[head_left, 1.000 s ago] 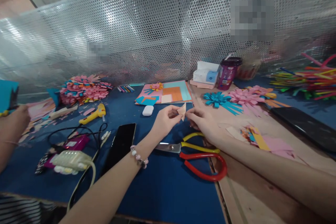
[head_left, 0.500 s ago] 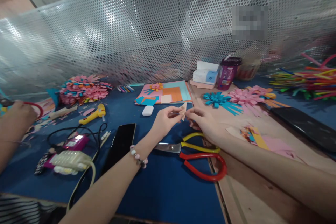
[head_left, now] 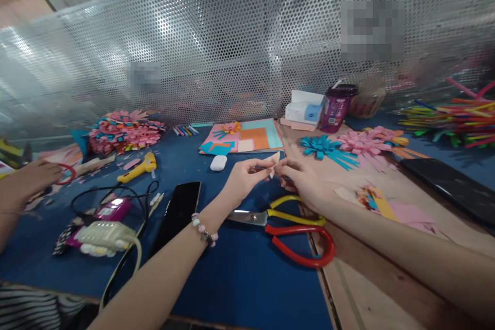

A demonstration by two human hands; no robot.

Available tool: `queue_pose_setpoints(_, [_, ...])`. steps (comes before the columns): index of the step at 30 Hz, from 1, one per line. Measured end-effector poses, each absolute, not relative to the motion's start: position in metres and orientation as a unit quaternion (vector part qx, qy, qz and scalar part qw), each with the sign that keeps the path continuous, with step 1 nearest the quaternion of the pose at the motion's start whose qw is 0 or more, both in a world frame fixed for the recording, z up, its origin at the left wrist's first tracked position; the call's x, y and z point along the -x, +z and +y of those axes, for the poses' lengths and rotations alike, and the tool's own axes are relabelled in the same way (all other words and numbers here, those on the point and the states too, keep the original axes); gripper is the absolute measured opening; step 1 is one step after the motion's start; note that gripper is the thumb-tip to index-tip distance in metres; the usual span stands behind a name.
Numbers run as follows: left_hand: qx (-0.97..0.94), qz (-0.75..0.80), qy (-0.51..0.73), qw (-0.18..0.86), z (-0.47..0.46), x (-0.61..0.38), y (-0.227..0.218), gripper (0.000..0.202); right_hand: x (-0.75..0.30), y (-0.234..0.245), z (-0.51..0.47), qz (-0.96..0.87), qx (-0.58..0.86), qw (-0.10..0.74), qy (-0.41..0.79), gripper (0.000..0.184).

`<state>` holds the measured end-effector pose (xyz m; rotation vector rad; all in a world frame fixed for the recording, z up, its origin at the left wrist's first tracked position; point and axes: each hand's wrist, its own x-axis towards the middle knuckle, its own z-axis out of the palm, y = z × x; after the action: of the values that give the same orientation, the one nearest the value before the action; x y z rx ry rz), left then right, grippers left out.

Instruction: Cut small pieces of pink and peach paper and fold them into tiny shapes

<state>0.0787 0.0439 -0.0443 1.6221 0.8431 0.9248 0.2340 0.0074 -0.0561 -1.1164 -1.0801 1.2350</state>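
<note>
Between both hands, above the table, is a small cream-coloured piece of paper (head_left: 275, 158), bent or folded. My left hand (head_left: 247, 178) pinches it from the left side. My right hand (head_left: 299, 178) grips its right edge with thumb and forefinger; the other fingers are curled. Below my hands lie scissors (head_left: 251, 217) with one yellow and one red handle, blades pointing left. Behind the hands is a stack of coloured paper (head_left: 255, 136), with an orange-centred paper flower on it. A white earbud case (head_left: 218, 163) sits just left of my left hand.
A black phone (head_left: 180, 206), a power strip (head_left: 102, 237) with cables and a yellow glue gun (head_left: 139, 167) lie left. A co-worker's hand (head_left: 42, 175) holds red-handled scissors. Paper flowers (head_left: 361, 149), a purple cup (head_left: 337, 108) and another phone (head_left: 450, 185) lie right.
The cream paper has turned and tilted slightly between my fingers, its upper tip now leaning right. The co-worker's hand at the left has moved right and lower with its scissors.
</note>
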Motion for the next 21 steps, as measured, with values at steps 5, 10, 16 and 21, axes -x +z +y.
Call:
queue_pose_setpoints(5, [-0.654,0.376,0.381,0.534,0.045,-0.08,-0.044,0.025,-0.234,-0.057,0.008,-0.452,0.46,0.553,0.527,0.015])
queue_pose_setpoints(10, [-0.655,0.394,0.373,0.526,0.044,-0.08,-0.042,0.027,-0.234,-0.059,0.008,-0.451,0.464,0.552,0.526,0.015])
queue_pose_setpoints(16, [-0.688,0.367,0.376,0.501,0.044,-0.078,-0.045,0.026,-0.233,-0.058,0.007,-0.457,0.49,0.546,0.503,0.034])
queue_pose_setpoints(21, [-0.708,0.317,0.39,0.496,0.05,-0.078,-0.054,0.025,-0.232,-0.056,0.006,-0.487,0.524,0.517,0.47,0.041])
